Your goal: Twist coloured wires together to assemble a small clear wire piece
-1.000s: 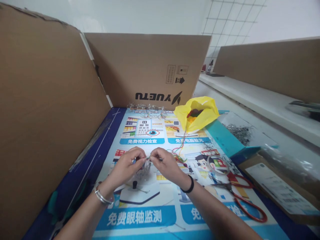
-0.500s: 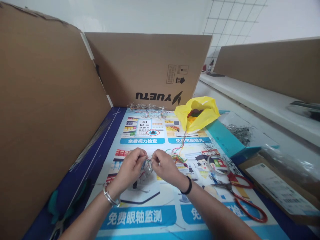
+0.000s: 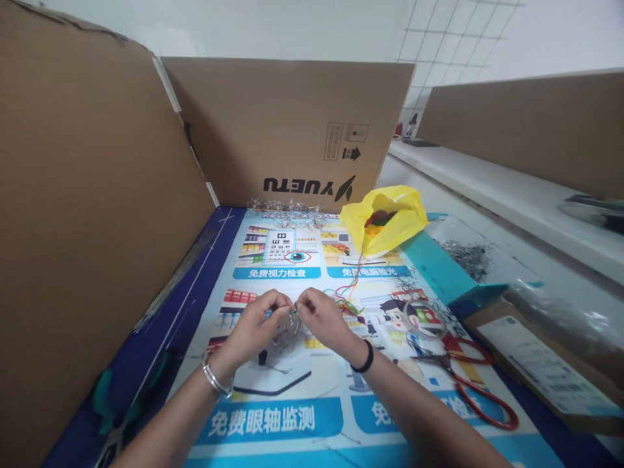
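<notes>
My left hand point(image 3: 260, 324) and my right hand point(image 3: 324, 317) meet over the middle of the printed mat, thumbs and forefingers pinched close together. Between them hangs a small tangle of thin silvery wire point(image 3: 288, 333), with clear glints in it. The pinched fingertips hide exactly which strand each hand grips. Beyond my right hand lie thin red, green and yellow cords point(image 3: 348, 304), trailing from a yellow bag point(image 3: 385, 221).
Red-handled scissors point(image 3: 468, 377) and a roll of clear tape point(image 3: 424, 318) lie at right. Teal-handled pliers point(image 3: 114, 416) rest at left. A teal box point(image 3: 439, 270) of wire bits, a cardboard package point(image 3: 546, 364) and cardboard walls point(image 3: 292, 130) surround the mat. More wire pieces point(image 3: 287, 207) lie at the back.
My hands have drawn closer, the left fingertips shifting slightly right until they nearly touch the right ones. The wire tangle still hangs beneath them. The view has tilted slightly.
</notes>
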`<state>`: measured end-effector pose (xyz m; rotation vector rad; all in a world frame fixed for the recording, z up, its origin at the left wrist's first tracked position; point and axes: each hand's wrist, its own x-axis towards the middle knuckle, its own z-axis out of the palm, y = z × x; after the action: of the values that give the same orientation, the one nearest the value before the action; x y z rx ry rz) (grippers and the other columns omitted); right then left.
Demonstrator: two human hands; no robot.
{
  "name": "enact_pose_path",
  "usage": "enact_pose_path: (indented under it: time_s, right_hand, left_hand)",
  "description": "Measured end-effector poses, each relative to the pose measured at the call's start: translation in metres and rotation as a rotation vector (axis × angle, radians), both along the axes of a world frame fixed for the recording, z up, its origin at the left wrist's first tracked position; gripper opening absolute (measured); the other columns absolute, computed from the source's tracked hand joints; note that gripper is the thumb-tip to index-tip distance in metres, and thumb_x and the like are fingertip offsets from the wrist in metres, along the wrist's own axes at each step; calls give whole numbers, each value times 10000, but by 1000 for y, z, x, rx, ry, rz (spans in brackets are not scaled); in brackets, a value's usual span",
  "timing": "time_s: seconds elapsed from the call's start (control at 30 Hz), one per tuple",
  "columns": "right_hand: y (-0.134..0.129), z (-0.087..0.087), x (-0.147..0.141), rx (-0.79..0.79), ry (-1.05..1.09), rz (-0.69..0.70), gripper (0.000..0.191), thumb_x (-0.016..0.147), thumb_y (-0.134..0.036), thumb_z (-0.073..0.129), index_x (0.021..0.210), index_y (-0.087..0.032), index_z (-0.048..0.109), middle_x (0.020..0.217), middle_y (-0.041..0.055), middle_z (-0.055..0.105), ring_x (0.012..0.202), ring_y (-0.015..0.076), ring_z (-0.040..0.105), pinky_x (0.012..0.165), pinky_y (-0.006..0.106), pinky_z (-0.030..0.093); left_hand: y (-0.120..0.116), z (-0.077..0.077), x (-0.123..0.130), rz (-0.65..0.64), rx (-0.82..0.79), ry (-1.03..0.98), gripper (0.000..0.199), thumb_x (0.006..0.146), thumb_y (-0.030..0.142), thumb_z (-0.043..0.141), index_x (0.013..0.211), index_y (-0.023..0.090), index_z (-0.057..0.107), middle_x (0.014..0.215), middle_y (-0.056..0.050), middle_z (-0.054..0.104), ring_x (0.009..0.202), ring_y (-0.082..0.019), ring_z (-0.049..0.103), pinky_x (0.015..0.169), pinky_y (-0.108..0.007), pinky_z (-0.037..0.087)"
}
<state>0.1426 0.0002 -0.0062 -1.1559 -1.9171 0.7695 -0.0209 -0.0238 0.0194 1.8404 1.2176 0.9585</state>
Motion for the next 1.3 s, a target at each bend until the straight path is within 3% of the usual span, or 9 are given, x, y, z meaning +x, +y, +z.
enact_pose_path:
  time_s: [0.27, 0.67, 0.87, 1.3]
  right_hand:
    - [-2, 7, 3, -148, 253, 25, 95, 798, -230, 510, 710, -193, 517, 628, -33, 508, 590, 108, 468, 565, 221, 379]
    - [-4, 8, 3, -140, 291, 14, 98, 811, -254, 521, 736, -190, 529, 658, -23, 527, 620, 112, 484, 591, 226, 399]
    - [-2, 4, 3, -148, 286, 11, 88, 796, -246, 530, 730, -188, 529, 656, -22, 529, 608, 111, 484, 576, 225, 399]
    - [-6, 12, 0, -132, 244, 16, 64, 754, -189, 550, 689, -194, 546, 616, -31, 540, 570, 107, 498, 549, 220, 393]
  left_hand:
    - [5, -1, -2, 22, -138, -234, 107, 785, 253, 568, 737, 158, 580, 872, -55, 645, 818, -167, 585, 766, -308, 464]
    - [10, -9, -4, 150, -202, -318, 137, 718, 282, 652, 724, 150, 615, 754, -37, 649, 714, -152, 591, 680, -284, 476]
    - [9, -8, -6, 119, -233, -452, 132, 719, 264, 659, 737, 155, 586, 803, -29, 657, 771, -147, 601, 729, -285, 475]
    - [10, -9, -6, 125, -222, -352, 149, 729, 276, 654, 737, 153, 570, 672, 19, 551, 620, -95, 502, 574, -219, 401]
